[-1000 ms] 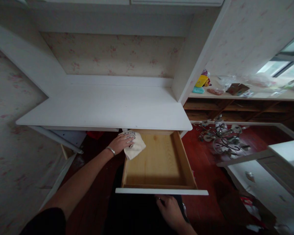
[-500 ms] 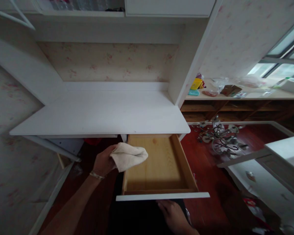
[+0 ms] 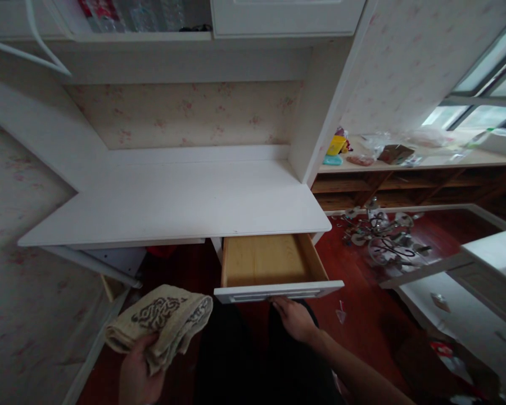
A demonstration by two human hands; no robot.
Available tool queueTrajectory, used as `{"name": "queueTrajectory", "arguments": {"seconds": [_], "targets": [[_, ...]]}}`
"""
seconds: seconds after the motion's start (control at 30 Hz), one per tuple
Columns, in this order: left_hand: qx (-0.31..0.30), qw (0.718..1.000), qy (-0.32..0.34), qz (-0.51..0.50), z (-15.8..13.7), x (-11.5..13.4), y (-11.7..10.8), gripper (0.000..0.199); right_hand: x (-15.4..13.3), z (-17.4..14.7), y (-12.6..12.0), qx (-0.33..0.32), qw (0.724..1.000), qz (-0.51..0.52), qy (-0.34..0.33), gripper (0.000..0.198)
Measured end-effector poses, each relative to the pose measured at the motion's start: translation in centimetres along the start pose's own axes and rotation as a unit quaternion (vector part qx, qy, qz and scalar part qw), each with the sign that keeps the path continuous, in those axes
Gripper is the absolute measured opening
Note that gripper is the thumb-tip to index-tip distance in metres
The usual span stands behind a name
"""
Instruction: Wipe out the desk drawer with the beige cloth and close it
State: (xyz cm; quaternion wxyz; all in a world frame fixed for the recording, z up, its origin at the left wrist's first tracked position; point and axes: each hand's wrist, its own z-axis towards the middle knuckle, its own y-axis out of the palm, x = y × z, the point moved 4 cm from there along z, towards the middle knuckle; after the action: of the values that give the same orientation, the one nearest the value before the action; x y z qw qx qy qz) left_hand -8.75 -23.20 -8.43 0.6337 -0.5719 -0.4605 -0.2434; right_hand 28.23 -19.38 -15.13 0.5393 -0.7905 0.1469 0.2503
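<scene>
A folded beige cloth (image 3: 164, 320) with a dark pattern is gripped in my left hand (image 3: 141, 368), left of the drawer and below desk height. My right hand (image 3: 295, 318) has its fingers curled at the middle of the drawer front, where a handle would sit; the handle itself is mostly hidden by the fingers. The wooden drawer (image 3: 274, 261) stands partly pulled out beneath the white desk (image 3: 185, 197), its bare inside showing.
Bottles (image 3: 143, 16) stand on the shelf above the desk. A chandelier (image 3: 383, 230) lies on the red floor to the right, before a low wooden shelf unit (image 3: 425, 160) bearing plastic bags and a box. White furniture (image 3: 489, 270) stands at far right.
The drawer has slid inward, with my right hand at its front. My left hand has brought the cloth out from over the drawer, down and to the left, and the cloth now shows its pattern.
</scene>
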Motion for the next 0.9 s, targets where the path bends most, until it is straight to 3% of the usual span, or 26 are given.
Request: {"name": "queueTrajectory", "arguments": {"seconds": [0.07, 0.17, 0.23, 0.5, 0.6, 0.7, 0.8, 0.9], "targets": [[0.080, 0.974, -0.143, -0.159, -1.4, -0.4, 1.4, 0.038, -0.1, 1.9, -0.7, -0.012, 1.000, -0.025, 0.014, 0.040], [0.108, 0.863, -0.310, -0.384, -3.6, -0.2, 4.9, 0.039, 0.0, 4.5, -1.8, -0.016, 0.998, -0.055, 0.025, 0.041], [0.099, 0.809, -0.361, -0.453, -4.7, 0.4, 7.0, 0.040, 0.1, 6.1, -2.5, -0.012, 0.997, -0.066, 0.027, 0.039], [0.032, 0.772, -0.384, -0.505, -5.9, 1.6, 11.7, 0.041, 0.2, 11.7, -4.6, 0.031, 0.994, -0.091, 0.060, 0.038], [0.001, 0.758, -0.395, -0.520, -6.0, 1.8, 12.6, 0.043, 0.2, 14.1, -5.0, 0.031, 0.994, -0.088, 0.060, 0.039], [0.008, 0.759, -0.402, -0.512, -5.8, 2.0, 12.8, 0.044, 0.2, 16.1, -5.4, 0.025, 0.995, -0.083, 0.054, 0.040], [0.002, 0.755, -0.402, -0.518, -4.9, 2.6, 13.3, 0.041, 0.1, 16.8, -5.8, 0.009, 0.996, -0.081, 0.044, 0.040], [-0.012, 0.754, -0.382, -0.534, -2.9, 3.5, 14.7, 0.037, -0.3, 15.4, -6.8, -0.003, 0.996, -0.083, 0.033, 0.050]]}}
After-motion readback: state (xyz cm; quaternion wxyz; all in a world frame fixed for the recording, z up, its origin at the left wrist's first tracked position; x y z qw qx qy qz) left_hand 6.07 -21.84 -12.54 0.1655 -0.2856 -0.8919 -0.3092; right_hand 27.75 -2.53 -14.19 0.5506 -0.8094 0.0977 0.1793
